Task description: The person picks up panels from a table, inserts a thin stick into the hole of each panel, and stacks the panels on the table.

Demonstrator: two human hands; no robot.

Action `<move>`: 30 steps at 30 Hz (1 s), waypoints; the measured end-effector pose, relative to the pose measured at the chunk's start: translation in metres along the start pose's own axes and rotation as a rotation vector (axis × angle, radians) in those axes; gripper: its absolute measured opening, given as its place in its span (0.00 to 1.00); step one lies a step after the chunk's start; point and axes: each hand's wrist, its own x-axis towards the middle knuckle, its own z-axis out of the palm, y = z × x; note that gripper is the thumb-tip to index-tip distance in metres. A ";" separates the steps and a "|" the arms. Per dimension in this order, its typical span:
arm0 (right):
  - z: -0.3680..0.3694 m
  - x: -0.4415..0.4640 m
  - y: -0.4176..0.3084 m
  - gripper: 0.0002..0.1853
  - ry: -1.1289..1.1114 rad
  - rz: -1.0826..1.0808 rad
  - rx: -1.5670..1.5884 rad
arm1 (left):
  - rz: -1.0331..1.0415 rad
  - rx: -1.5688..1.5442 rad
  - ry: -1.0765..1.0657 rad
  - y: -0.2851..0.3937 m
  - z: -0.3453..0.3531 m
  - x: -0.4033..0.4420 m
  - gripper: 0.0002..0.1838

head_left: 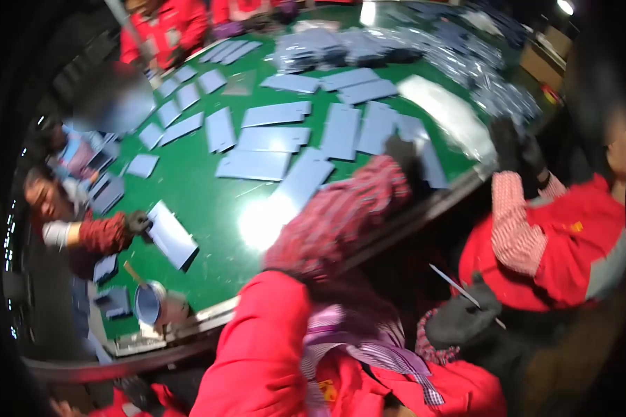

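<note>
My left hand (405, 158), in a dark glove, reaches across to the table's right part. It is over or touching the blue-grey flat panels (432, 165) near the edge; its fingers are dark and blurred. Close by lie more panels (341, 131). My right hand (464, 317), also in a dark glove, is low beside my body, off the table. Its fingers are closed around a thin, pale, pointed stick-like tool (452, 283), whose ends stick out on both sides. The tool's exact kind cannot be made out.
Many panels lie spread on the green table (215, 201). Plastic-wrapped stacks (313, 50) line the far side. A bucket (149, 306) with a wooden stick stands at the near left corner. A co-worker's gloved hand (139, 222) holds a panel (172, 236); another co-worker (549, 243) is close on the right.
</note>
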 end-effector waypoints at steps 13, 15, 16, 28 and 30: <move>0.011 -0.001 0.019 0.13 -0.182 0.144 0.782 | -0.291 -0.620 0.265 0.055 -0.195 -0.088 0.25; 0.014 -0.004 0.019 0.20 -0.288 0.180 0.824 | -0.174 -0.395 0.505 0.018 -0.237 -0.137 0.21; 0.016 -0.006 0.017 0.24 -0.337 0.197 0.844 | -0.143 -0.213 0.630 -0.002 -0.264 -0.159 0.21; 0.034 -0.032 -0.065 0.19 -0.444 0.273 1.230 | -1.144 0.267 0.814 -0.130 -0.392 -0.329 0.33; 0.035 -0.030 -0.080 0.16 -0.413 0.258 1.068 | -1.109 0.227 0.780 -0.133 -0.396 -0.329 0.33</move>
